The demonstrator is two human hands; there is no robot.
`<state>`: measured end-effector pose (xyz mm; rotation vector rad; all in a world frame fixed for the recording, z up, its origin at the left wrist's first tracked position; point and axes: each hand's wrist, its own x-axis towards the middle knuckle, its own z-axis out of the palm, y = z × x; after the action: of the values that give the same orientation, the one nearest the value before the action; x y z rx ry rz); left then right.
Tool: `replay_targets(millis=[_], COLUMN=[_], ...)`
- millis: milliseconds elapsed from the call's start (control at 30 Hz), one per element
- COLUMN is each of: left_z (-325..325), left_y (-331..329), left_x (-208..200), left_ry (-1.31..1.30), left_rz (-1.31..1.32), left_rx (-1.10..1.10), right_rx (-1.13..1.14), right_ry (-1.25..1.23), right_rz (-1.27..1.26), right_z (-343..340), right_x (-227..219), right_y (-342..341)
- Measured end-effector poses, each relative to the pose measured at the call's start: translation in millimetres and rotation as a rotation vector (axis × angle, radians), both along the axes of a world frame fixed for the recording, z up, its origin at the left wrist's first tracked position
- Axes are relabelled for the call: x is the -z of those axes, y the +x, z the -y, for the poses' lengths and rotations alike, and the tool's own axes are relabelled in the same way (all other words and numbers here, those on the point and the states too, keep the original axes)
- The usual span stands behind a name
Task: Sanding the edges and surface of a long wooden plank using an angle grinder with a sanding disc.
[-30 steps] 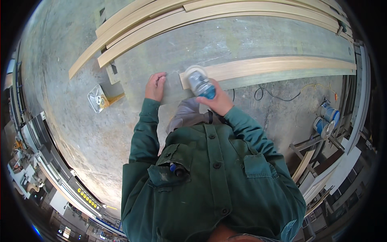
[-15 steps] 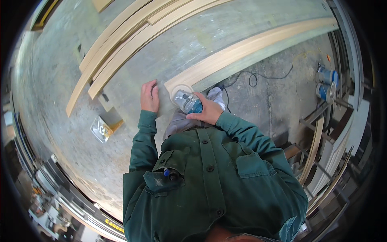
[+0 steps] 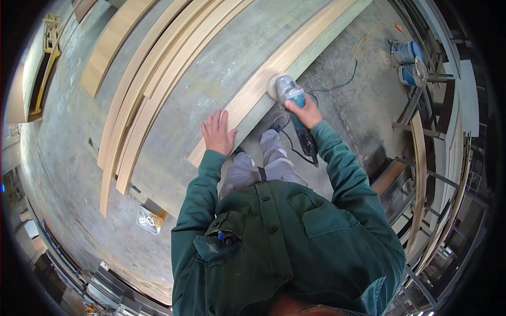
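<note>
Pale wood makes the long, flat board (image 3: 253,95), which runs from the left of the centre to the top edge of the frame, its near end below the left hand (image 3: 217,134), whose fingers are spread and grasp nothing. Right hand (image 3: 307,113), at the centre right, is closed around the sander (image 3: 289,89), whose round pad is blurred at the board's right edge. Underneath is the grey, scuffed table (image 3: 226,63).
</note>
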<state>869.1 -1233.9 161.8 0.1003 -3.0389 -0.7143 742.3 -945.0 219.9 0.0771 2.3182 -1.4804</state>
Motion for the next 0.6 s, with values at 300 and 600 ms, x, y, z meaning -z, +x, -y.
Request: replay_targets(millis=[300,600], left_z=[-46,-47], left_y=[-63,-65], left_x=[-4,-8], left_ry=[-0.154,-0.201], left_rz=[0.01,0.032], left_rx=[-0.048,-0.044], right_rx=[0.017,-0.405], right_ry=[-0.028,-0.005], right_rz=[-0.028,0.139], right_z=[-31,-22], right_x=[14,-8], right_y=[-67,-47])
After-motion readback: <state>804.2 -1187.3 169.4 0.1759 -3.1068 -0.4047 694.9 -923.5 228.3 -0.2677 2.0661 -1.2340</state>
